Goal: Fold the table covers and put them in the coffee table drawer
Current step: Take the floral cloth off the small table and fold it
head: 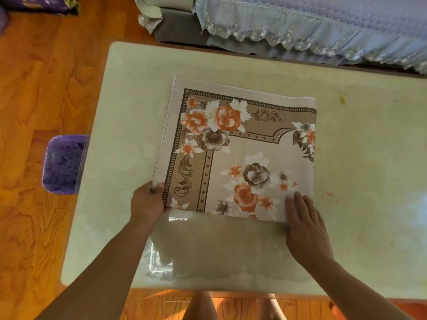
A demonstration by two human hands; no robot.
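Observation:
A folded table cover (240, 148) with orange and brown flowers and a tan border lies flat on the glossy cream coffee table (360, 158). It forms a rough square in the table's middle. My left hand (147, 204) grips the cover's near left corner, thumb on top. My right hand (305, 222) lies flat with straight fingers on the cover's near right corner, pressing it down. No drawer shows in this view.
A purple bin (62, 165) stands on the wooden floor (41, 88) by the table's left edge. A sofa with a blue lace-trimmed cover (312, 26) runs along the table's far side. Small red crumbs (330, 195) lie on the table to the right.

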